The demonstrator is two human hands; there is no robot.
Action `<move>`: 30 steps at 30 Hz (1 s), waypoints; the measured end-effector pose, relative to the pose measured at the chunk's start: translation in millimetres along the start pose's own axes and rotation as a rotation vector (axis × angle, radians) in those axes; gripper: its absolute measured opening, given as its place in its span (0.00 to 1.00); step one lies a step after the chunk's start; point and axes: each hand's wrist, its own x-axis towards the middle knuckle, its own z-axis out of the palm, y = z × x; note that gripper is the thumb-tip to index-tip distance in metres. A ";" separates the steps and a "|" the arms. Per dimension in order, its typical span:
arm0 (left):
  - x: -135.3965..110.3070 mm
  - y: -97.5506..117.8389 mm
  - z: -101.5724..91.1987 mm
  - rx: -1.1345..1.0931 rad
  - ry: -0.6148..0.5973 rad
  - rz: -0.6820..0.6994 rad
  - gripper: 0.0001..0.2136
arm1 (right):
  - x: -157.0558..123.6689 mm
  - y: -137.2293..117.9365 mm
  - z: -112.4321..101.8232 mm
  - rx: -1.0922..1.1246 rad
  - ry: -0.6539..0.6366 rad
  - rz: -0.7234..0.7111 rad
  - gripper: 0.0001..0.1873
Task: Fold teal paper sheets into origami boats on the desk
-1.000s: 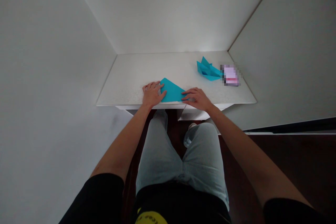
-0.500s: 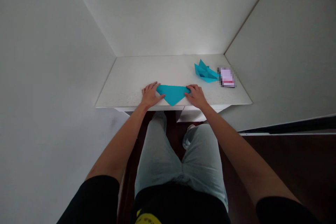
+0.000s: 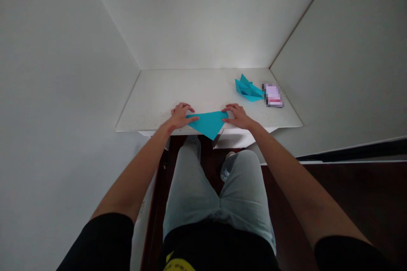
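Observation:
A turquoise sheet of paper [image 3: 208,123], folded into a triangle, lies at the table's front edge with its point hanging over toward me. At its left corner is my left hand [image 3: 180,117], the thumb on top of the paper and the index finger curled by the upper edge. My right hand [image 3: 238,117] has the right corner between thumb and fingers. Behind my right hand stands a folded turquoise paper boat [image 3: 248,89], which neither hand touches.
The white table [image 3: 178,87] sits between walls at the left, back and right. To the right of the boat lies a pixelated pinkish phone-like object [image 3: 273,95]. A white drawer or cabinet front [image 3: 233,139] shows under the tabletop, above my legs [image 3: 219,194].
The folded paper has come toward me and turned slightly, so its point now hangs farther past the table edge. My left hand has shifted a little toward me and its fingers have curled.

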 end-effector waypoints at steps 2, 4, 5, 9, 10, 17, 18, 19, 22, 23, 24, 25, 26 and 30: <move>-4.9 1.0 -2.8 0.003 -0.006 0.023 0.23 | -0.6 -1.6 -0.7 0.004 0.002 0.007 0.27; -9.9 -1.0 -7.8 0.012 -0.029 0.054 0.27 | -0.1 -2.1 -1.2 0.003 -0.001 0.001 0.26; -12.1 -3.5 -10.8 0.017 -0.050 0.071 0.31 | 0.3 -2.0 -1.4 0.004 -0.002 -0.006 0.26; -15.4 -17.4 -21.3 0.029 -0.128 0.108 0.44 | 2.3 0.1 -1.5 0.004 -0.001 -0.018 0.33; -15.0 -19.8 -22.5 0.026 -0.135 0.104 0.44 | 2.5 0.6 -1.3 0.001 0.001 -0.015 0.34; -11.9 -3.3 -15.4 0.035 -0.112 0.044 0.26 | 1.3 -1.3 -1.2 0.017 0.017 -0.019 0.27; -12.2 0.3 -14.0 0.033 -0.115 0.043 0.24 | 1.2 -2.3 -1.5 0.020 0.021 -0.022 0.27; -12.5 3.2 -12.7 0.030 -0.119 0.044 0.22 | 1.0 -3.3 -1.9 0.022 0.027 -0.025 0.26; -13.0 6.6 -10.5 0.022 -0.123 0.027 0.21 | 0.7 -6.4 -3.1 0.022 0.034 -0.021 0.25; -12.8 6.5 -10.2 0.016 -0.123 0.020 0.23 | 0.5 -7.4 -3.5 0.022 0.032 -0.009 0.26; -12.5 6.3 -10.0 0.009 -0.123 0.015 0.25 | 0.3 -8.4 -3.8 0.021 0.029 0.005 0.26; -11.9 6.0 -9.9 0.003 -0.127 0.013 0.26 | 0.1 -9.2 -4.1 0.021 0.025 0.019 0.28; -11.2 5.9 -9.9 0.001 -0.134 0.014 0.27 | -0.2 -9.9 -4.3 0.022 0.025 0.029 0.29; -8.0 7.8 -10.6 0.032 -0.172 -0.002 0.24 | -0.3 -10.0 -3.3 0.028 0.020 0.014 0.30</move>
